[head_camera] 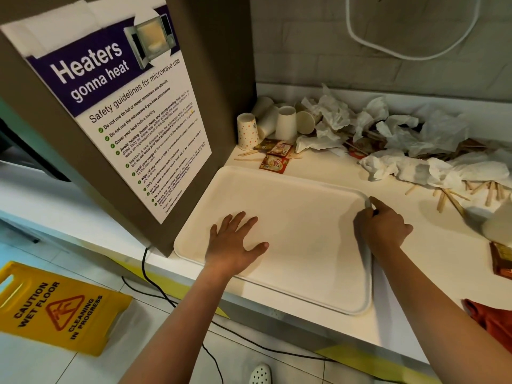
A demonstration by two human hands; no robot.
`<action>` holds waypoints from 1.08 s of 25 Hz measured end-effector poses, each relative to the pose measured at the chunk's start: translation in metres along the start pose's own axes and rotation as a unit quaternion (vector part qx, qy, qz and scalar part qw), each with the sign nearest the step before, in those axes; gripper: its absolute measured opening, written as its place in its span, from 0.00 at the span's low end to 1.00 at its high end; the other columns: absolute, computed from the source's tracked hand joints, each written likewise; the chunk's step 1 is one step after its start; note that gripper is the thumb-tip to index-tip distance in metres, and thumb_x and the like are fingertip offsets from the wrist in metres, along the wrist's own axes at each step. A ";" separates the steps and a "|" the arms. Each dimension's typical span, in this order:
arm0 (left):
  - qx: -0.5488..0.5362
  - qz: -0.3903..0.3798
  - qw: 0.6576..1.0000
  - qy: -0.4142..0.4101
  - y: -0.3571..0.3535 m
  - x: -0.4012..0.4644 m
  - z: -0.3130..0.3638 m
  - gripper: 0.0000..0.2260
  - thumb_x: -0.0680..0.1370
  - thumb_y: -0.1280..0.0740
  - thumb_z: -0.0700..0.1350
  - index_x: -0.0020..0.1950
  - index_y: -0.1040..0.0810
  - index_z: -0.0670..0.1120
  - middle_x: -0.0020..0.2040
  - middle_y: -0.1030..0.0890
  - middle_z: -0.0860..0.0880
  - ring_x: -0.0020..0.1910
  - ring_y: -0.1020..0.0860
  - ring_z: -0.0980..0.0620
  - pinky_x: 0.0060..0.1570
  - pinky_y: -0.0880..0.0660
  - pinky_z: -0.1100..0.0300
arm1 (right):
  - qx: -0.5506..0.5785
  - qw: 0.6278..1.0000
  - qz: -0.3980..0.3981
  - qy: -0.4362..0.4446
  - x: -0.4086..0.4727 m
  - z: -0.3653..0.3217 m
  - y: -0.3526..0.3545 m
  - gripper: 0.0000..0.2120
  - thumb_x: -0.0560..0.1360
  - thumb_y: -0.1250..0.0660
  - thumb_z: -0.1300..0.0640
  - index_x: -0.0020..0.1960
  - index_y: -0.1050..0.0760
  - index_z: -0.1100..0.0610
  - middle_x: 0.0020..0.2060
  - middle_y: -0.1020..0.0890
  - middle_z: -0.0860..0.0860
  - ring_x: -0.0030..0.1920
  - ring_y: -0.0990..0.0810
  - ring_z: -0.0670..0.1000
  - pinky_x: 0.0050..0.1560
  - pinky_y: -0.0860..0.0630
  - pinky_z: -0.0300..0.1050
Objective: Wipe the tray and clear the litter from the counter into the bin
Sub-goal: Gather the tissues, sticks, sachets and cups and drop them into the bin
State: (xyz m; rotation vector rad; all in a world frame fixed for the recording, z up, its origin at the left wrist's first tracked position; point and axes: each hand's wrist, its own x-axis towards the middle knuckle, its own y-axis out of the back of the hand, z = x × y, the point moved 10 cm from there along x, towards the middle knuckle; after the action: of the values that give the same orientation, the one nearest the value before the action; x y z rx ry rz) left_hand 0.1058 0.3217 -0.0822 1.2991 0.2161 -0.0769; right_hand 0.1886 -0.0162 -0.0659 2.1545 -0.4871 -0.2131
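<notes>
Lengthwise, tray (291,217) toward back-left.

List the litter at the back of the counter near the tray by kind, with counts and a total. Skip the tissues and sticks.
Paper cups: 5 visible, maybe more hidden behind
Creamer sachets: 3 beside the cups
Total: 8

The crumpled tissues and wooden stir sticks overlap too much to count.

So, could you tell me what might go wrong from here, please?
1. The tray overhangs the counter edge, so it may tip as the left hand presses it and the right hand grips its rim.
2. The crumpled napkins and stir sticks could scatter to the floor.
</notes>
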 end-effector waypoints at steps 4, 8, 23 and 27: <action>-0.007 -0.002 1.000 -0.005 0.000 0.003 0.001 0.30 0.75 0.45 0.67 0.74 0.48 0.62 0.77 0.52 0.57 0.77 0.56 0.51 0.73 0.57 0.45 | 0.001 1.000 0.006 -0.001 0.001 0.000 0.001 0.18 0.78 0.45 0.54 0.66 0.28 0.49 0.42 0.17 0.59 0.48 0.23 0.61 0.57 0.38 0.52; -0.002 0.000 1.000 -0.006 0.000 0.003 0.001 0.30 0.75 0.45 0.67 0.75 0.48 0.62 0.77 0.51 0.57 0.77 0.55 0.51 0.73 0.57 0.44 | 0.016 1.000 0.004 0.001 0.001 0.004 0.002 0.18 0.77 0.44 0.54 0.65 0.27 0.49 0.42 0.17 0.58 0.49 0.23 0.59 0.57 0.39 0.51; -0.022 0.067 0.997 -0.031 0.014 0.000 0.020 0.24 0.77 0.41 0.59 0.72 0.39 0.57 0.75 0.42 0.53 0.75 0.47 0.50 0.72 0.50 0.45 | 0.143 0.988 -0.052 0.016 -0.017 0.011 0.013 0.18 0.74 0.35 0.56 0.63 0.28 0.52 0.52 0.22 0.54 0.55 0.23 0.57 0.64 0.33 0.56; -0.185 0.090 0.970 -0.126 0.034 -0.006 0.072 0.15 0.77 0.36 0.50 0.64 0.27 0.53 0.66 0.30 0.56 0.59 0.29 0.61 0.58 0.33 0.67 | 0.160 0.986 0.013 0.055 -0.041 0.008 0.042 0.18 0.73 0.34 0.59 0.62 0.28 0.53 0.56 0.26 0.56 0.55 0.24 0.55 0.57 0.27 0.56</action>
State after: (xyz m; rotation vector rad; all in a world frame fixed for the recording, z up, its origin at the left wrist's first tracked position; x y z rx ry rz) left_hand 0.1147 0.2616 -0.0305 0.9204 -0.1032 -0.0441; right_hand 0.1378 -0.0276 -0.0376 2.4550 -0.5139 0.0005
